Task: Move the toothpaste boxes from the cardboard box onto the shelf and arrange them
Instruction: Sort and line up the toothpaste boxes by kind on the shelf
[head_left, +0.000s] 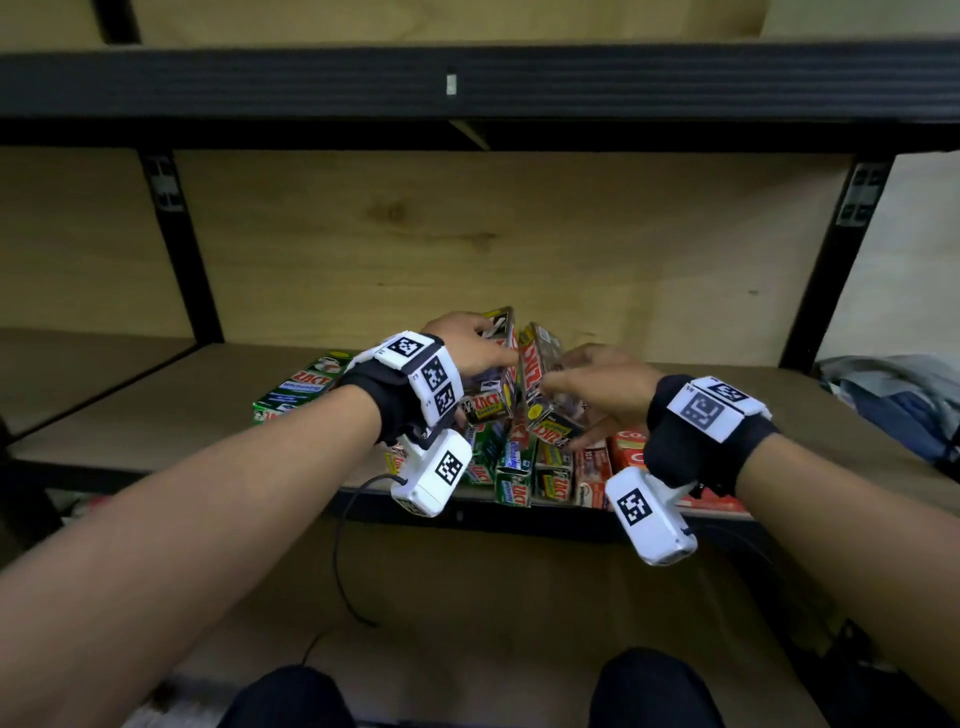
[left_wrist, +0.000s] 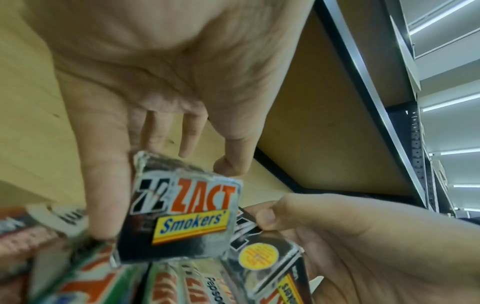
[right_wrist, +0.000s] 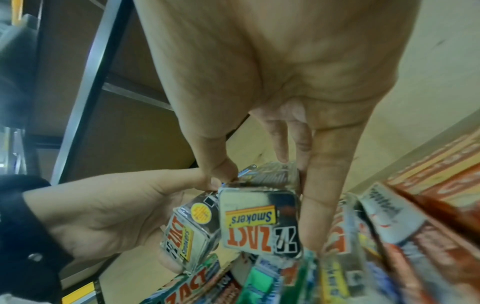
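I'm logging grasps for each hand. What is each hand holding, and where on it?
Each holds a black-and-silver Zact Smokers toothpaste box by its long sides, near the end: left hand on one, right hand on the other.

On the shelf board (head_left: 701, 384), toothpaste boxes sit bunched near the middle of the front edge. One box (head_left: 298, 387) lies flat at the left of the bunch, set back from the edge. Right of it a row of boxes (head_left: 514, 467) reaches the front edge, their ends facing outward, and further boxes (head_left: 626, 447) lie at the right end of the row. Above the row, the left hand (head_left: 467, 348) holds one Zact Smokers' box (left_wrist: 182, 218) and the right hand (head_left: 605, 387) holds another (right_wrist: 257, 222); the two boxes are side by side, touching. A bundle of cloth (head_left: 898, 395) lies at the shelf's far right. An upper shelf (head_left: 467, 83) runs overhead.
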